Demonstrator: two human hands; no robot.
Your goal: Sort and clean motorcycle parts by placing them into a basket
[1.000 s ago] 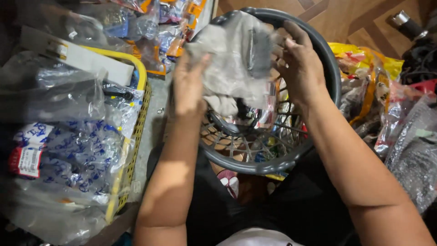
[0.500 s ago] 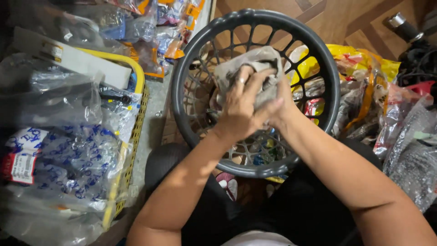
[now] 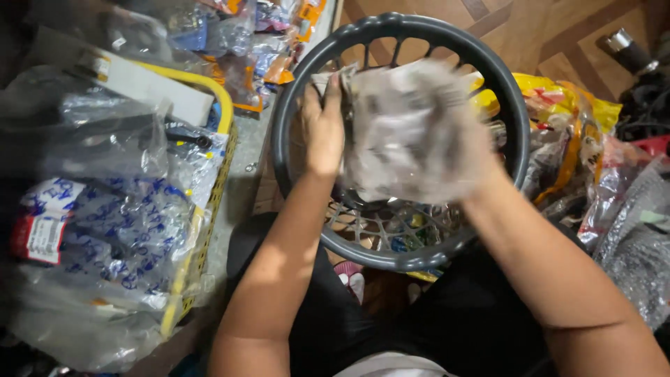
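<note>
Both hands are up over one round grey plastic basket (image 3: 293, 91), working a single crumpled, pale plastic bag (image 3: 412, 132) that is blurred with motion. The left hand (image 3: 322, 129) has its grip clenched on the bag's left edge, fingers pointing away over the basket's far rim. The right hand (image 3: 481, 174) is almost wholly buried under the bag; its grip seems closed on the plastic, though the fingers are hidden. The bag sits above the basket's open mouth, covering most of it, so only the slatted near wall shows.

To the left stands one yellow-rimmed crate (image 3: 209, 202), heaped with clear plastic bags (image 3: 105, 230), some printed blue, plus one white box (image 3: 150, 87). Right of the basket lies a crowded pile of yellow and orange wrappers (image 3: 565, 119), touching its side. Wooden parquet floor (image 3: 544, 35) shows beyond.
</note>
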